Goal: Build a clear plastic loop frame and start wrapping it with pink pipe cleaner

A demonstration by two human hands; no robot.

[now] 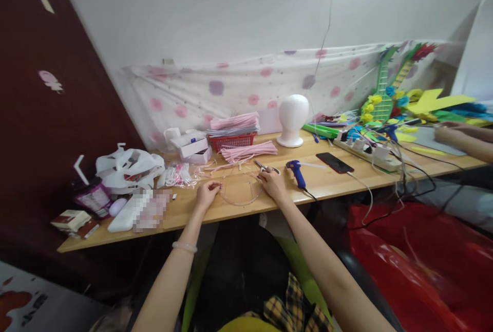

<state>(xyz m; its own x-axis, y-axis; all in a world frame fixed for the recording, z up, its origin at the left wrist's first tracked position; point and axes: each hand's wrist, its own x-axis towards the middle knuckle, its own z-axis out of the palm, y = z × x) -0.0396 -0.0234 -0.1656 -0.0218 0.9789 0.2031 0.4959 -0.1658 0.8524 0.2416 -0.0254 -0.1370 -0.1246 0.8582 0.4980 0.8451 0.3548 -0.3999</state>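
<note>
A thin, pale curved hoop point(241, 204) spans the gap between my hands, bowed toward the table's front edge. My left hand point(208, 195) pinches its left end, where a small purple bit shows at the fingertips. At the opposite end, my right hand point(272, 184) has its fingers closed on the hoop. A pair of scissors point(263, 167) lies directly behind those fingers, partly covered by them; whether they touch it I cannot tell. To the right of that hand rests a blue glue gun point(296, 173).
Behind are pink stems point(249, 151), a red basket point(233, 142) and a white foam head point(292, 120). A phone point(335, 163) and a power strip point(367, 154) with tangled cables lie right. Plastic bags point(129, 167) and a purple cup point(92, 197) stand left. Another person's arms point(464, 136) reach in.
</note>
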